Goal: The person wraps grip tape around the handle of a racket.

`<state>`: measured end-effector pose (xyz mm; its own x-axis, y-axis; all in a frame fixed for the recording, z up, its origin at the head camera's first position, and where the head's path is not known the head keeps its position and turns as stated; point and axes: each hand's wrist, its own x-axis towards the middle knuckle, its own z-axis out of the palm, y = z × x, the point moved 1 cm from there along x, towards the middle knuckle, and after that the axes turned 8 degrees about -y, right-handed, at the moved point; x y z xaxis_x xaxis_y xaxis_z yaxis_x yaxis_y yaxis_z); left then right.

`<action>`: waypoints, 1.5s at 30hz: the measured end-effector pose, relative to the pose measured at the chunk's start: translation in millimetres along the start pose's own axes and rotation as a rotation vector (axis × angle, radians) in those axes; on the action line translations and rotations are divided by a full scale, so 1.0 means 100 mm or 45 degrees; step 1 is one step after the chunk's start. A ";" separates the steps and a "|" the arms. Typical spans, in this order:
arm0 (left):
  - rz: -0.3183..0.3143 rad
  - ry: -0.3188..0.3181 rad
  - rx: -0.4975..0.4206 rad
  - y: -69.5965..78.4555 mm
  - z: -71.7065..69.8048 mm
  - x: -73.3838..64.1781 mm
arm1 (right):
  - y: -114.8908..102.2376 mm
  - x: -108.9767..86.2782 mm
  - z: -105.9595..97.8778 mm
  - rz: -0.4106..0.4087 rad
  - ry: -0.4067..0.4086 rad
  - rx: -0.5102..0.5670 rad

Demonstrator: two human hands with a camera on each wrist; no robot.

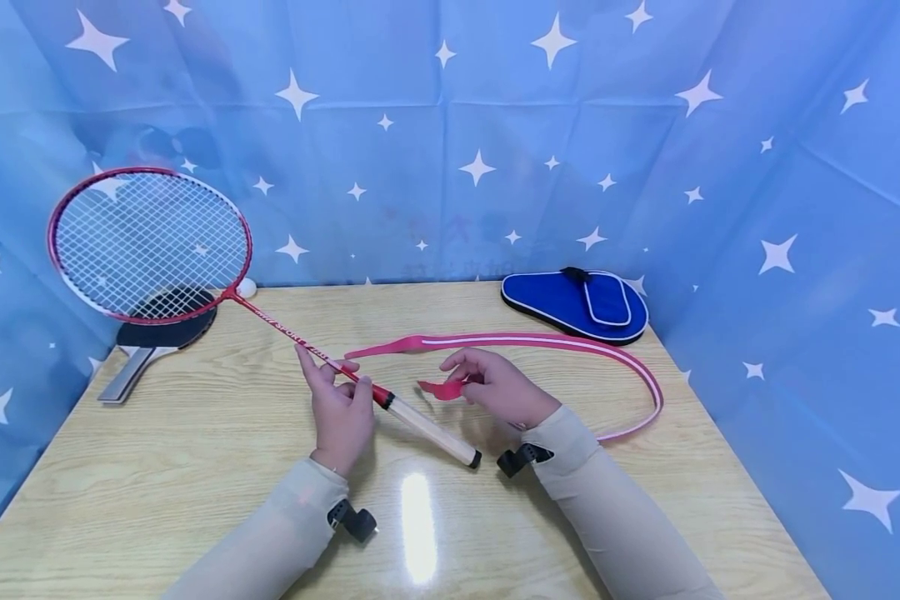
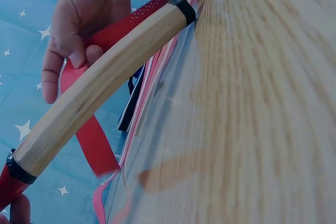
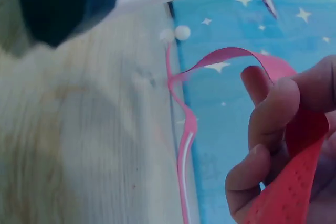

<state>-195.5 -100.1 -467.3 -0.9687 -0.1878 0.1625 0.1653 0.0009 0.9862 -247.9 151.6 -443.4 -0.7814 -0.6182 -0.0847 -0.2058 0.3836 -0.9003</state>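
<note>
My left hand [image 1: 342, 417] holds a red-and-white badminton racket [image 1: 153, 242] by its shaft, the strung head tilted up to the left. Its bare wooden handle [image 2: 105, 82], with black bands at both ends, points toward my right side. Between thumb and fingers of my right hand [image 1: 506, 387] is one end of a red grip tape [image 1: 444, 389], its short tip hanging free beside the handle. Perforations dot the tape [image 3: 294, 187] in the right wrist view. A long pink, white-lined stretch of tape [image 1: 540, 340] curves over the table behind my right hand.
At the back right of the wooden table [image 1: 217, 492] lies a blue racket case [image 1: 551, 300] with white piping. Black table tennis bats [image 1: 168, 333] lie at the left under the racket head, near a white ball [image 1: 247, 288]. A star-patterned blue curtain [image 1: 420, 167] surrounds the table.
</note>
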 end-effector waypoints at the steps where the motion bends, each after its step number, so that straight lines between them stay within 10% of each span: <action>1: 0.000 0.002 0.001 0.00 0.00 0.00 | -0.01 0.00 0.00 -0.004 -0.001 0.006; 19: 0.020 -0.003 0.002 -0.02 0.01 -0.01 | -0.06 -0.03 0.01 -0.062 0.083 0.066; 30: 0.026 -0.023 -0.019 -0.04 -0.01 -0.01 | -0.45 -0.05 -0.05 -0.119 0.179 0.216; 45: 0.113 -0.043 -0.058 -0.11 -0.02 -0.02 | -0.59 0.14 0.23 -0.185 0.086 0.286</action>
<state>-194.8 -102.1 -478.8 -0.9555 -0.1556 0.2505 0.2579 -0.0290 0.9657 -233.1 104.1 -401.2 -0.7923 -0.6056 0.0737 -0.1882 0.1277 -0.9738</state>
